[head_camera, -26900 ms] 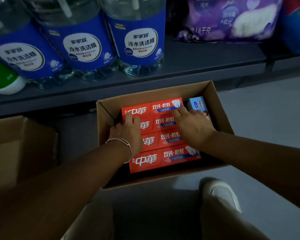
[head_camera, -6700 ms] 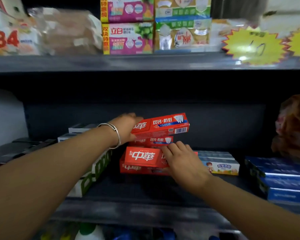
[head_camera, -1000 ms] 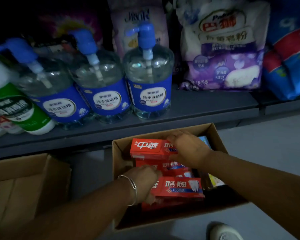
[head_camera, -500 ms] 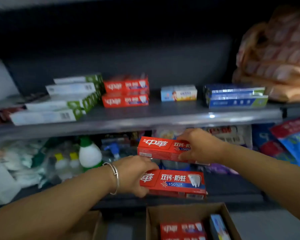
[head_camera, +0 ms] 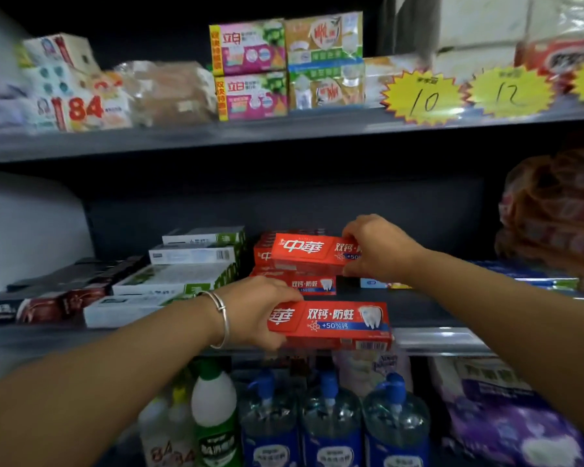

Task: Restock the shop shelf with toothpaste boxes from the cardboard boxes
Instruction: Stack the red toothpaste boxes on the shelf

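Placement step. Your right hand [head_camera: 380, 247] grips one red toothpaste box [head_camera: 309, 249] at the shelved red stack [head_camera: 294, 281]; your left hand [head_camera: 262, 310] grips a second box [head_camera: 331, 323] at the shelf [head_camera: 425, 315] edge. Next, likely seat the upper box squarely, then release.

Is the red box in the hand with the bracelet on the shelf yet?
Not yet. The left hand grips the red toothpaste box in front of the shelf edge, lying flat, nearer than the red stack.
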`<state>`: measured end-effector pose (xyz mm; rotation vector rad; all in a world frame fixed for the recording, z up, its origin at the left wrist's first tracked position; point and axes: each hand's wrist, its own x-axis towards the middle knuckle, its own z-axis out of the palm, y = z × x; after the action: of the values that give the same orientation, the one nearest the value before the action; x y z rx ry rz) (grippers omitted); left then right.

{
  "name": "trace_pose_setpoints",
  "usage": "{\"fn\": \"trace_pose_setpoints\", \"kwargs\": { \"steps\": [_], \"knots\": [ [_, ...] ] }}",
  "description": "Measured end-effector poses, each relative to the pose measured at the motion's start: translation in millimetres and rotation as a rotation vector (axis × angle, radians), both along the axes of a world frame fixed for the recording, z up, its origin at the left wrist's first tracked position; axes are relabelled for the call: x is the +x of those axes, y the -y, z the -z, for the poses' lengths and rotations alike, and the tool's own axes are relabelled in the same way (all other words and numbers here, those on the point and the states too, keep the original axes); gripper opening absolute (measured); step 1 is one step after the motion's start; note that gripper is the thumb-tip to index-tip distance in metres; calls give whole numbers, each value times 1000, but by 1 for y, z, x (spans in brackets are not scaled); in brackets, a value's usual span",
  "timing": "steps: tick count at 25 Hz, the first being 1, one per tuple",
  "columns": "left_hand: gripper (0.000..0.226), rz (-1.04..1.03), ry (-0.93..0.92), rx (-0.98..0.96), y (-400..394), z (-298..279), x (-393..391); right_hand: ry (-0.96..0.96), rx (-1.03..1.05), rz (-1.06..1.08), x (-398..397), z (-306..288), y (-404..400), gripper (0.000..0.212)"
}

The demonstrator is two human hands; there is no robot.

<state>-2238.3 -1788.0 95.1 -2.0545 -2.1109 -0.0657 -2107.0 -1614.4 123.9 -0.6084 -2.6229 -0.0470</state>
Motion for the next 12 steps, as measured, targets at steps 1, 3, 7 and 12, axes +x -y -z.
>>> {"fn": "trace_pose_setpoints", "kwargs": {
  "steps": [1, 3, 7, 12],
  "knots": [
    [58, -4, -1, -6, -4, -1, -8, -3, 43, 8, -9, -1, -4, 57],
    [58, -1, -16, -9, -14, -2, -23, -5, 74, 13, -29, 0, -12, 58],
    [58, 14, -7, 3, -38, -2, -60, 90, 20, -27, -78, 5, -30, 57],
    [58, 9, 25, -41, -66, 8, -101, 242, 186, -66, -135, 13, -61, 71]
  ]
}}
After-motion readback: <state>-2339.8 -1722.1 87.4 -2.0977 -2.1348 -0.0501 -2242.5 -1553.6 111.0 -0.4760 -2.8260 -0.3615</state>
